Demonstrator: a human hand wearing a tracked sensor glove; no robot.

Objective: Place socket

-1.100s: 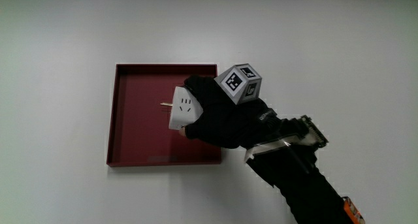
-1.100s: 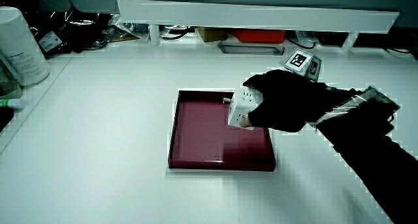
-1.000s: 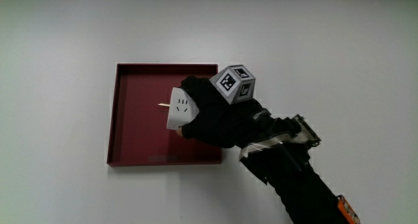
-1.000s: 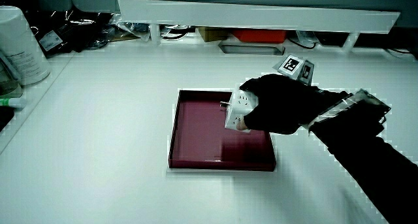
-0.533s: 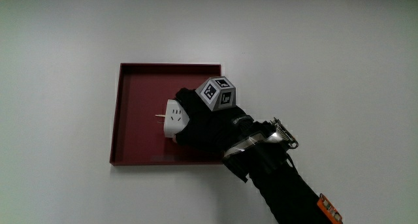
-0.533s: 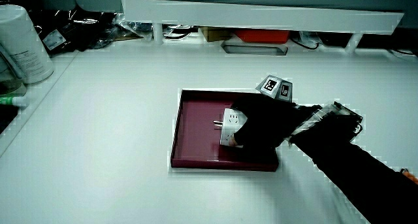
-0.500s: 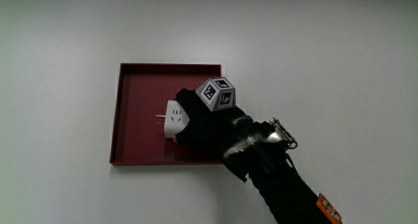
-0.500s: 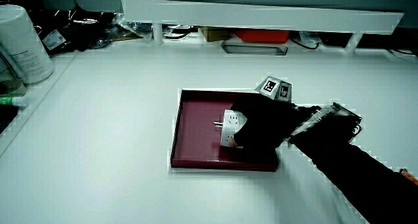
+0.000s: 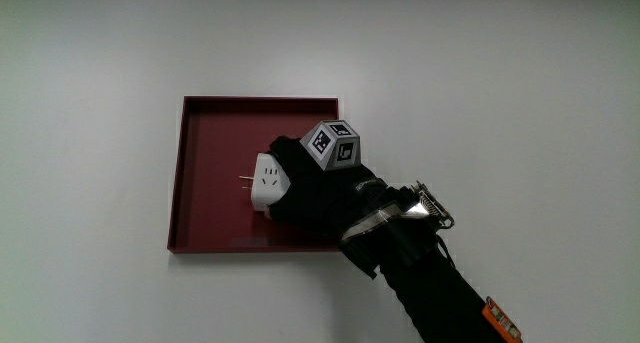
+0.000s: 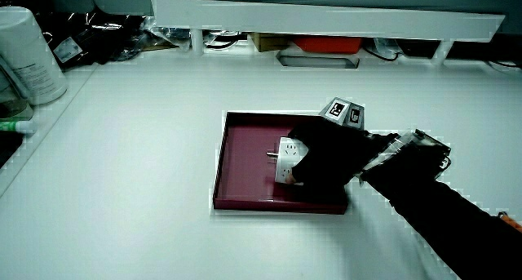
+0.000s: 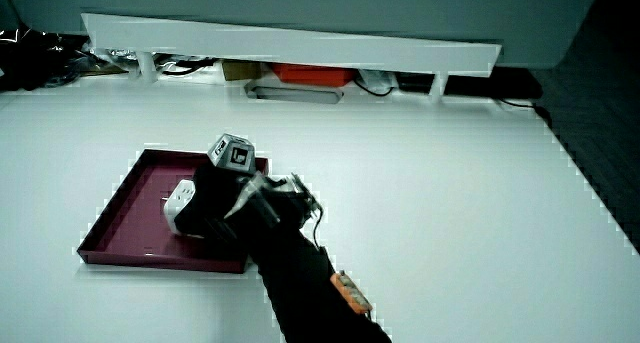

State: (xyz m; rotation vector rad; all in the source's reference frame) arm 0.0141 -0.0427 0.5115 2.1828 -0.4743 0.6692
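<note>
Now the hand (image 9: 320, 188) has carried the socket (image 9: 267, 180) lower and deeper over the tray (image 9: 205, 133) than a second ago, and in the last half second it has barely moved, so the placing looks nearly done. Fingers stay curled around the white socket, its prongs pointing away from the palm. From a side view (image 10: 287, 159) the socket seems to touch the tray floor, though that is hard to confirm. Forearm reaches in across the tray's near corner.
</note>
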